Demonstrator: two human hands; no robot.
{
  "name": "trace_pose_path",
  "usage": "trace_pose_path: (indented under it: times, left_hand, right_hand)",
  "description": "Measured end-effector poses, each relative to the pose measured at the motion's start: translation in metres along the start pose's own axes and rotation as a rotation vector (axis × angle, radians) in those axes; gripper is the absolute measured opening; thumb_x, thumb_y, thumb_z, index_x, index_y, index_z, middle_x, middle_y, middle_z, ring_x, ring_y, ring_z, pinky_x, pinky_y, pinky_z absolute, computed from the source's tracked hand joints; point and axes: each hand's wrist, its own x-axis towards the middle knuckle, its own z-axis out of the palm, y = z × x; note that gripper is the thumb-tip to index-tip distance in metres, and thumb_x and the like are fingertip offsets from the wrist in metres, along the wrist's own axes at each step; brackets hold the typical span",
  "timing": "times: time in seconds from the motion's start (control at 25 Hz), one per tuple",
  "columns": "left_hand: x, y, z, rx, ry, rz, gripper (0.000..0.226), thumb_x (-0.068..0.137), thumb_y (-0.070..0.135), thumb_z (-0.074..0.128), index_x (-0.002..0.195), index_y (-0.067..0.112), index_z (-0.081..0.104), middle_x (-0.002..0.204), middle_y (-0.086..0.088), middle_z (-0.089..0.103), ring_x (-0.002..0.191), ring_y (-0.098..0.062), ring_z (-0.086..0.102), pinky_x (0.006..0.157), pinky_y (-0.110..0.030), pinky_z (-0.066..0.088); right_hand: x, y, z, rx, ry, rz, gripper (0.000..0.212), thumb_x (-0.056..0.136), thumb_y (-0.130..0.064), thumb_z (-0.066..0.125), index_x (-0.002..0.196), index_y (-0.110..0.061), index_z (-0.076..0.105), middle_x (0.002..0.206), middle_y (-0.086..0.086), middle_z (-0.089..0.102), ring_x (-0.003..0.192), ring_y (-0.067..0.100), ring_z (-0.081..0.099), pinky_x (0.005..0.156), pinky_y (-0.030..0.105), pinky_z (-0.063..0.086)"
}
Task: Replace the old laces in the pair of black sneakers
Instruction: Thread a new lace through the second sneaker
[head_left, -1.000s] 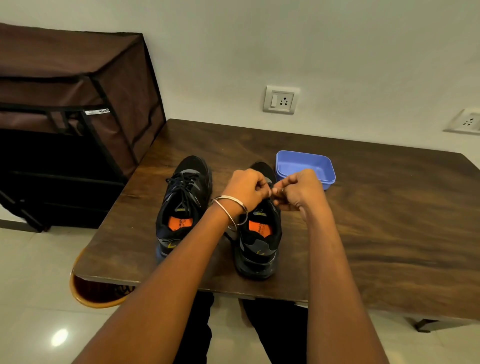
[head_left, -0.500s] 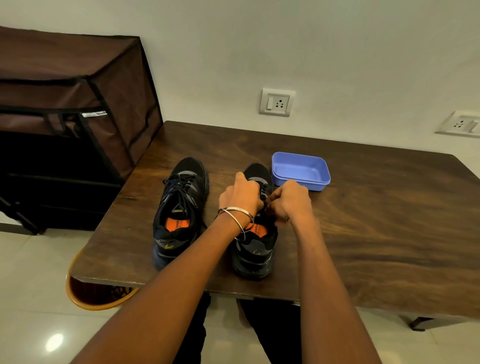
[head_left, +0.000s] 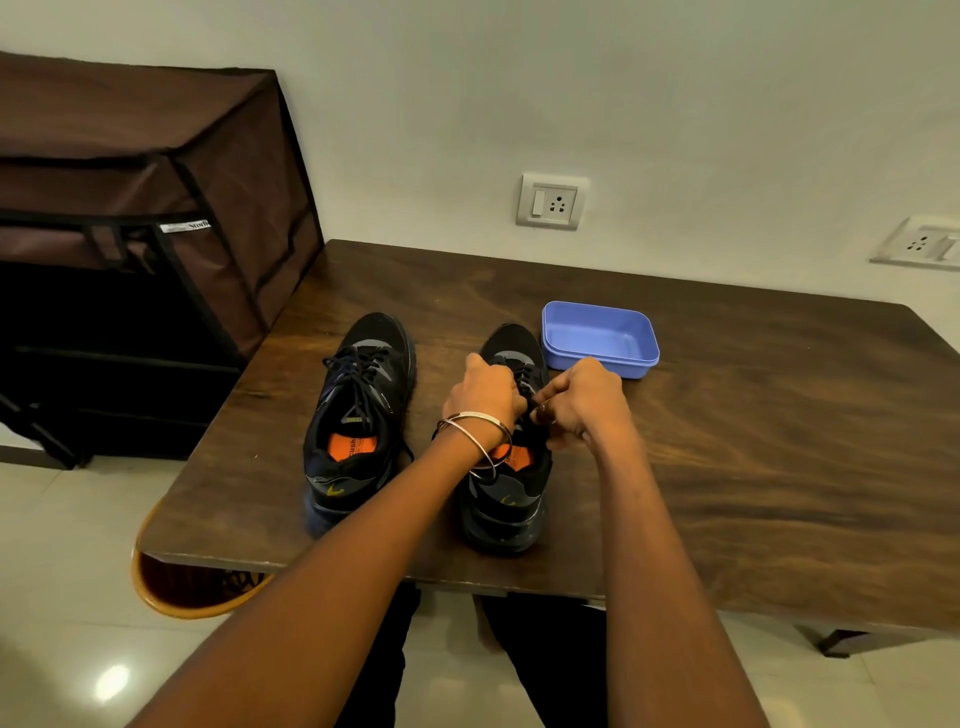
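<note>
Two black sneakers with orange insoles stand side by side on the dark wooden table (head_left: 753, 467), toes pointing away from me. The left sneaker (head_left: 358, 415) is laced with a black lace and nobody touches it. Over the right sneaker (head_left: 506, 499) both my hands work at the lacing. My left hand (head_left: 483, 392), with metal bangles at the wrist, has its fingers curled on the black lace (head_left: 525, 376) near the tongue. My right hand (head_left: 584, 400) pinches the lace from the right side. The fingertips and most of that lace are hidden by the hands.
A blue plastic tub (head_left: 600, 338) sits just beyond the right sneaker, close to my right hand. A brown fabric wardrobe (head_left: 145, 234) stands left of the table. An orange-rimmed bin (head_left: 171, 597) is under the table's near left corner. The wall carries two sockets.
Both hands have dropped from above the right sneaker down onto its lacing and stay close together there. The view has shifted slightly. The left sneaker and tub have not moved.
</note>
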Motion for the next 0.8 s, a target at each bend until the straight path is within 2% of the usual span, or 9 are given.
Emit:
trace_pose_path:
  times: [0.08,0.2,0.32,0.44,0.52,0.56,0.68,0.8]
  left_hand:
    - [0.0,0.001,0.0,-0.057,0.001,-0.017,0.014,0.09,0.017,0.058,0.094,0.007,0.068,0.114,-0.01,0.043,0.096,-0.032,0.058,0.086,-0.04,0.052]
    - [0.003,-0.002,0.005,-0.157,-0.008,-0.014,0.013,0.088,0.013,0.061,0.08,0.009,0.071,0.112,-0.015,0.06,0.094,-0.029,0.062,0.087,-0.039,0.053]
    - [0.002,-0.005,0.005,-0.172,-0.046,0.013,0.014,0.087,0.009,0.062,0.084,0.008,0.075,0.097,-0.013,0.071,0.094,-0.024,0.066,0.086,-0.036,0.054]
    - [-0.002,-0.004,0.005,-0.1,-0.039,0.044,0.015,0.087,0.011,0.058,0.077,0.014,0.069,0.102,-0.01,0.062,0.095,-0.029,0.063,0.081,-0.037,0.053]
    - [-0.006,0.001,0.007,-0.038,-0.037,0.024,0.014,0.087,0.013,0.052,0.085,0.012,0.066,0.107,-0.01,0.048,0.094,-0.032,0.058,0.077,-0.036,0.049]
    - [-0.006,0.002,0.007,-0.04,-0.036,0.009,0.015,0.086,0.011,0.05,0.086,0.01,0.065,0.108,-0.012,0.047,0.093,-0.034,0.058,0.076,-0.037,0.047]
    - [-0.002,0.0,0.008,-0.121,-0.027,0.005,0.019,0.082,0.007,0.053,0.065,0.013,0.061,0.106,-0.016,0.061,0.091,-0.033,0.061,0.076,-0.036,0.049]
    - [0.003,-0.004,0.013,-0.19,-0.024,-0.009,0.017,0.087,0.015,0.064,0.072,0.015,0.072,0.098,-0.012,0.069,0.09,-0.027,0.065,0.086,-0.037,0.053]
  right_hand:
    - [0.0,0.0,-0.001,0.029,-0.008,0.016,0.015,0.073,0.003,0.082,0.081,-0.007,0.075,0.083,0.011,0.072,0.078,0.031,0.072,0.069,0.047,0.062]
    - [0.0,0.001,-0.002,0.087,-0.009,0.046,0.013,0.075,0.005,0.08,0.076,-0.005,0.072,0.084,0.015,0.073,0.074,0.034,0.073,0.068,0.049,0.062]
    - [0.0,0.001,-0.004,0.082,-0.019,0.048,0.01,0.077,0.004,0.078,0.081,-0.003,0.072,0.085,0.015,0.074,0.072,0.033,0.074,0.07,0.048,0.062]
    - [0.001,0.0,-0.004,0.058,-0.012,0.032,0.011,0.076,0.004,0.08,0.08,-0.003,0.073,0.084,0.014,0.074,0.074,0.032,0.074,0.07,0.048,0.062]
    - [0.001,0.001,-0.004,0.043,-0.028,0.031,0.011,0.075,0.003,0.081,0.083,-0.003,0.074,0.083,0.013,0.074,0.077,0.03,0.074,0.073,0.047,0.062]
    - [0.002,0.0,-0.004,0.034,-0.036,0.033,0.012,0.075,0.002,0.081,0.085,-0.002,0.075,0.082,0.012,0.074,0.077,0.03,0.074,0.074,0.046,0.062]
    - [-0.001,-0.001,-0.005,0.046,-0.037,0.05,0.01,0.078,0.001,0.079,0.087,-0.001,0.074,0.082,0.013,0.073,0.074,0.03,0.074,0.071,0.045,0.062]
    - [-0.001,0.002,-0.005,0.102,-0.046,0.071,0.005,0.089,0.001,0.067,0.092,0.002,0.071,0.092,0.019,0.071,0.073,0.032,0.073,0.066,0.046,0.062]
